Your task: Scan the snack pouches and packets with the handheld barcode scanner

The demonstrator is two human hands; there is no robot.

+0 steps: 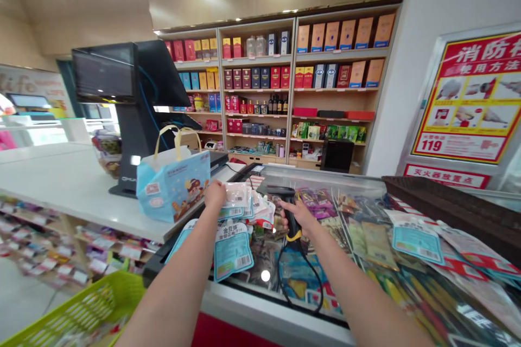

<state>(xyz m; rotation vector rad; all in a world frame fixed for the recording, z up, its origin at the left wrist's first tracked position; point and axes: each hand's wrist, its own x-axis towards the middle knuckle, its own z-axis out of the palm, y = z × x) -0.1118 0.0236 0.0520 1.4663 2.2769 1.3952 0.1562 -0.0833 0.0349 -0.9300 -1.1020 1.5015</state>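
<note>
My left hand [215, 195] is closed on the left edge of a white and blue packet [236, 195], at the top of a heap of similar packets on the glass counter. In my right hand [296, 216] is a black barcode scanner [291, 219] with a yellow band at the foot of its handle; its head points left, toward the heap. The scanner's black cable loops down over the glass. Nearer to me, a blue and white pouch [233, 249] lies flat below the heap. A light blue gift bag [175, 184] stands just left of my left hand.
A black checkout screen [106, 73] stands behind the bag on the white counter [52, 165]. At the lower left is a green basket [93, 303]. More pouches [419, 241] lie on the glass at right, beside a dark brown tray [448, 211]. Stocked shelves [256, 89] line the back.
</note>
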